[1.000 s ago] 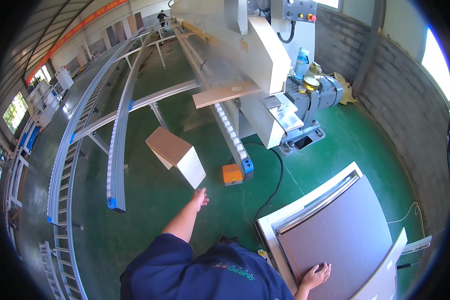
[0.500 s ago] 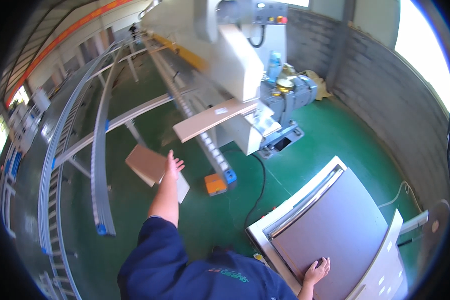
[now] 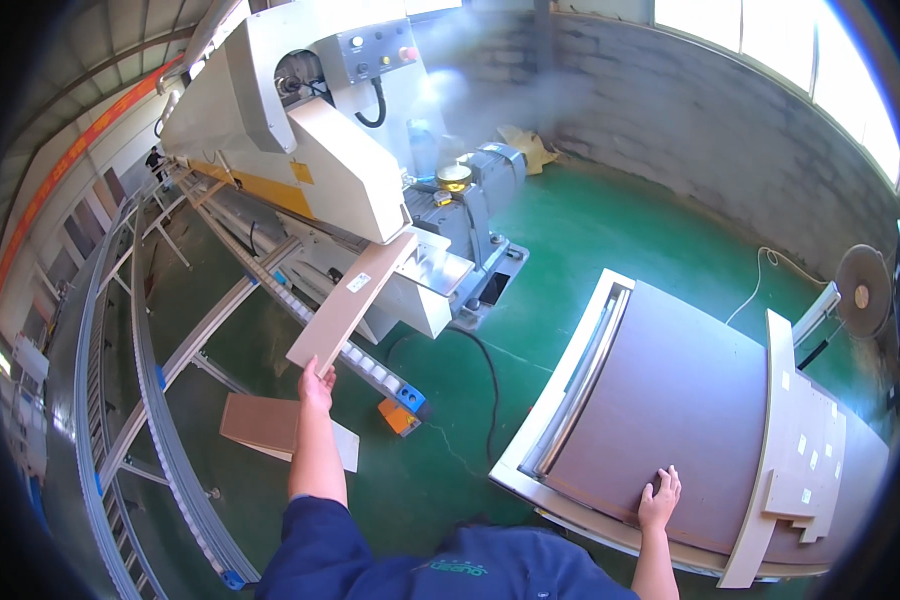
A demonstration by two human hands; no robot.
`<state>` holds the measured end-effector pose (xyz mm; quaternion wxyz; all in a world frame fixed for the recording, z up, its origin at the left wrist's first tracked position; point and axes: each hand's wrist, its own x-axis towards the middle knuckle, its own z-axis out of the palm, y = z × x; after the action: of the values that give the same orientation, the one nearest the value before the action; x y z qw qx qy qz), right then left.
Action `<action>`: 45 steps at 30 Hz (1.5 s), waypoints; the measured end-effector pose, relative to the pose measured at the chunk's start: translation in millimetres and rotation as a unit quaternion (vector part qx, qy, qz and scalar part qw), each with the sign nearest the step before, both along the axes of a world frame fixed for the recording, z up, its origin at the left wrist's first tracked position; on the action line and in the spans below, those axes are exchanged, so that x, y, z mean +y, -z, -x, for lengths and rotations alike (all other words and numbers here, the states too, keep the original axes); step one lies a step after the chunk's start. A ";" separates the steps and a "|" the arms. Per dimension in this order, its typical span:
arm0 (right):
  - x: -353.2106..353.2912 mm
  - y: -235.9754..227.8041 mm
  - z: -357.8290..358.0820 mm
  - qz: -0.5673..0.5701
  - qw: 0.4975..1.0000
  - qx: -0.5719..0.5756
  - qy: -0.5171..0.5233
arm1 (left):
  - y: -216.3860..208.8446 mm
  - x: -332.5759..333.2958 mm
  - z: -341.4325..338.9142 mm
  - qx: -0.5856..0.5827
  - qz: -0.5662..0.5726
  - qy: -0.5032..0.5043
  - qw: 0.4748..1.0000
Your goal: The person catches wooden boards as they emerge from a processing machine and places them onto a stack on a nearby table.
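Observation:
A long, narrow light-brown board (image 3: pixel 355 305) with a white label sticks out from the end of the white machine (image 3: pixel 345 165) and lies across a roller rail (image 3: pixel 370 368). My left hand (image 3: pixel 316 384), arm stretched forward, has its fingers closed at the board's near left end. On the right, my right hand (image 3: pixel 659 499) rests on the dark belt (image 3: pixel 670 400) of a white-framed conveyor (image 3: pixel 518 455), fingers apart and holding nothing. Several labelled boards (image 3: pixel 805 450) lie stacked farther right on that belt, on a long pale board (image 3: pixel 769 440).
Brown and white panels (image 3: pixel 258 423) sit low beyond my left forearm. Long metal roller rails (image 3: pixel 160 400) run along the left. A motor (image 3: pixel 495 180) and a black cable (image 3: pixel 492 385) are by the machine's end; a round fan (image 3: pixel 863 290) stands at right.
My left hand, open and apart from the board before, has reached its near end. The board now points more toward me. My view has turned right, and my right hand still rests on the belt.

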<state>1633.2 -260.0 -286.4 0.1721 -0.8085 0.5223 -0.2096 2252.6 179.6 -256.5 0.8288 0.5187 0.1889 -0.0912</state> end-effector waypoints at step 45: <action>-252.2 -58.6 224.5 -0.177 0.694 -0.630 0.301 | -7.2 -320.9 493.1 0.063 -0.053 0.773 0.629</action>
<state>1408.7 -512.2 -227.8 0.5289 -0.2413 0.5341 -0.6138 1759.5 -141.3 -249.2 0.4110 0.5106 -0.2252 -0.7209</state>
